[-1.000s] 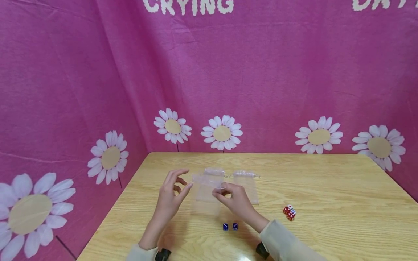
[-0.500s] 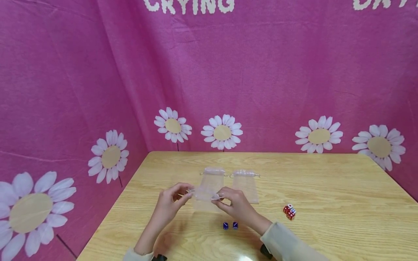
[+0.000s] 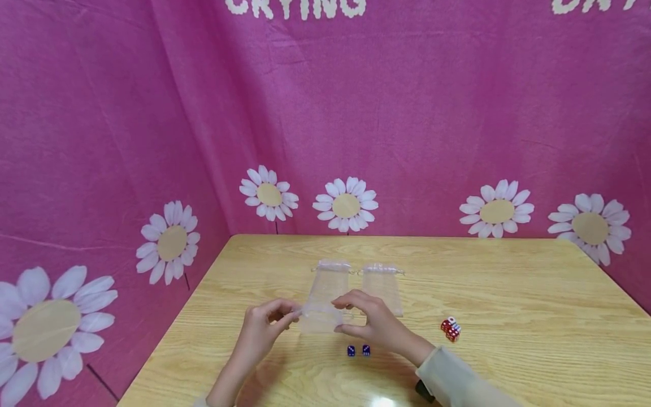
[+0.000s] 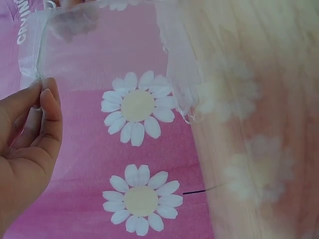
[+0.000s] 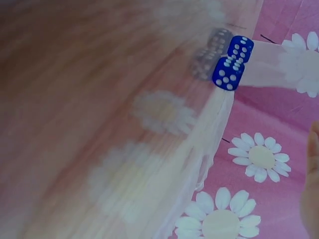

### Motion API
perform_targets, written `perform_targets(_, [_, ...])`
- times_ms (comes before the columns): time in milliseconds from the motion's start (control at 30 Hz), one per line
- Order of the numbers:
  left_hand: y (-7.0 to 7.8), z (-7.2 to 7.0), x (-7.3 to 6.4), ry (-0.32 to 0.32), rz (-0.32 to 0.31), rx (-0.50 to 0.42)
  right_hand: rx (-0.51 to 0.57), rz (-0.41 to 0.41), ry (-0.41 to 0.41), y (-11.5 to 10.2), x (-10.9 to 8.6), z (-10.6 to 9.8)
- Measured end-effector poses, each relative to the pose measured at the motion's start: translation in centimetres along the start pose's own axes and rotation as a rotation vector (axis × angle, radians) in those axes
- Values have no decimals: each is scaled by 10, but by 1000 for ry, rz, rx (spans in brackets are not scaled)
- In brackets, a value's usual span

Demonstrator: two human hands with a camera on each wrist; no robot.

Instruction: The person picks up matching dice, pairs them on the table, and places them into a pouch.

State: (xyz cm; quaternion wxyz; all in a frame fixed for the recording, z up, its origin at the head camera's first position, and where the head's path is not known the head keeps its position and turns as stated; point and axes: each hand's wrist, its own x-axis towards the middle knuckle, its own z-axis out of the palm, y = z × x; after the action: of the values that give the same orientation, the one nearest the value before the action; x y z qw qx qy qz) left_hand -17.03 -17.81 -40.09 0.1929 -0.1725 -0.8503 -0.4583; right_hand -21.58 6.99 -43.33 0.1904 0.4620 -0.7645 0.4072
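A sheer white drawstring pouch point(image 3: 321, 322) hangs above the table between both hands. My left hand point(image 3: 261, 328) pinches its left edge near the gathered top; the left wrist view shows thumb and fingertips on the cord of the pouch point(image 4: 114, 55). At the pouch's right side my right hand point(image 3: 373, 323) has thumb and index finger spread apart, with a loop of cord between them. Only a sliver of the right hand point(image 5: 311, 184) shows in its wrist view. Two blue dice with white dots, a left die point(image 3: 351, 351) and a right die point(image 3: 366, 350), lie in front of the hands.
Two more sheer pouches, a left one point(image 3: 330, 282) and a right one point(image 3: 382, 288), lie flat behind the hands. A small cluster of red and white dice point(image 3: 450, 329) sits to the right. A pink curtain point(image 3: 407, 113) with daisies stands behind the wooden table point(image 3: 534, 316).
Both hands have come down and nearer with the pouch. The left hand, first spread beside it, now pinches its edge. The right hand has let go and spread its fingers.
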Motion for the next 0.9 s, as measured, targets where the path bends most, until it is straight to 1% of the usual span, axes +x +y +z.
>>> perform_targets(100, [1, 0, -3, 15, -3, 9, 19, -11, 4, -3, -2, -6])
perform_targets(233, [1, 1, -7, 23, -1, 23, 19, -65, 30, -6, -2, -10])
perform_targets(300, [1, 2, -9, 24, 10, 25, 24, -98, 39, -7, -1, -10])
perform_targets(433, [2, 3, -11, 9, 33, 25, 27, -173, 57, -8, 0, -10])
perform_targets(533, [2, 3, -14, -4, 50, 29, 33, -195, 60, -8, -1, -10])
perform_targets(600, [0, 3, -16, -9, 87, 34, 40, -199, 56, -7, -2, -10])
perform_targets(767, [-3, 4, -19, 6, 221, 61, 50, -210, 53, -5, -4, -10])
perform_targets(833, [-3, 5, -20, 12, 235, 65, 50, -222, 56, -5, -4, -10])
perform_targets(900, [-3, 5, -20, 14, 232, 71, 52, -235, 62, -4, -3, -9])
